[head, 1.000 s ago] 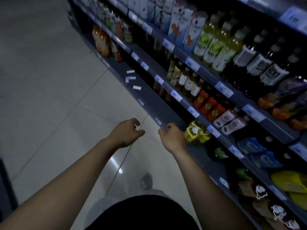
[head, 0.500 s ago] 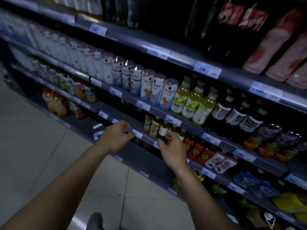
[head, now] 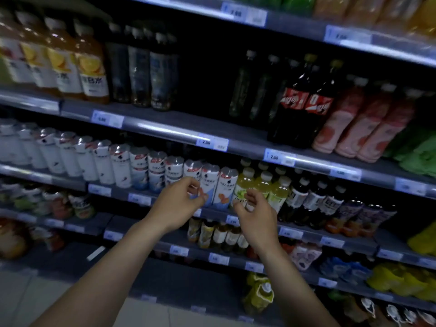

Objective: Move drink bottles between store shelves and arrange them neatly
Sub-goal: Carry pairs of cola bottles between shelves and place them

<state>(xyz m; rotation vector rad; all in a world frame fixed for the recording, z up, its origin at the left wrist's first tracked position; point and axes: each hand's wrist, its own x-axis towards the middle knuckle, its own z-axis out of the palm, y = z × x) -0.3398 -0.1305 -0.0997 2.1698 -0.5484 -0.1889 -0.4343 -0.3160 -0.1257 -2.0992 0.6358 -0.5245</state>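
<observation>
Both my hands are raised in front of the middle shelf [head: 165, 201] and hold nothing. My left hand [head: 175, 206] has loosely curled fingers just in front of the white cartons with orange prints [head: 224, 187]. To its right, my right hand [head: 256, 214] hovers with relaxed fingers before the yellow-green drink bottles [head: 262, 182]. Whether either hand touches a container is unclear. A long row of white cartons [head: 85, 159] runs leftward along the same shelf, and dark bottles [head: 313, 199] stand to the right.
On the shelf above stand orange juice bottles [head: 77, 64], dark bottles [head: 141, 67], cola bottles [head: 304, 107] and pink bottles [head: 358, 123]. Small bottles [head: 219, 234] fill the shelf below. Pouches [head: 259, 293] lie on the lowest shelves. Price tags line every shelf edge.
My view swung up from the floor and bottom shelves to the middle shelves. Both hands rose from the low shelf edge to the carton and yellow-green bottle row.
</observation>
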